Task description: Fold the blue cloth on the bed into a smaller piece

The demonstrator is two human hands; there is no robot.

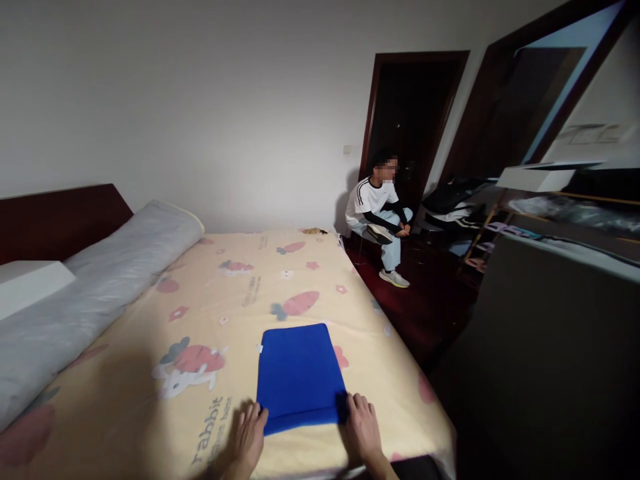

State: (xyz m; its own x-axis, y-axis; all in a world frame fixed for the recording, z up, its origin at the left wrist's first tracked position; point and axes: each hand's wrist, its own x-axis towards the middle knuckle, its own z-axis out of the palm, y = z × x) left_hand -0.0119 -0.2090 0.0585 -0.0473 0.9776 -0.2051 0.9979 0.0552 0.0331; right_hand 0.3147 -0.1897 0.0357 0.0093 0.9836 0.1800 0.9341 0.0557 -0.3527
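Note:
A blue folded cloth [300,373] lies flat on the bed's yellow sheet [215,320], which is printed with carrots and rabbits. My left hand [249,433] rests at the cloth's near left corner, fingers stretched out and touching its edge. At the near right corner my right hand [363,427] lies the same way, fingers flat against the cloth's edge. Neither hand holds anything.
A long grey rolled bolster [100,287] lies along the bed's left side by the dark headboard [60,220]. Another person [383,213] sits by the doorway beyond the bed's far corner. A dark cabinet [550,347] stands close on the right, with red floor [425,300] between.

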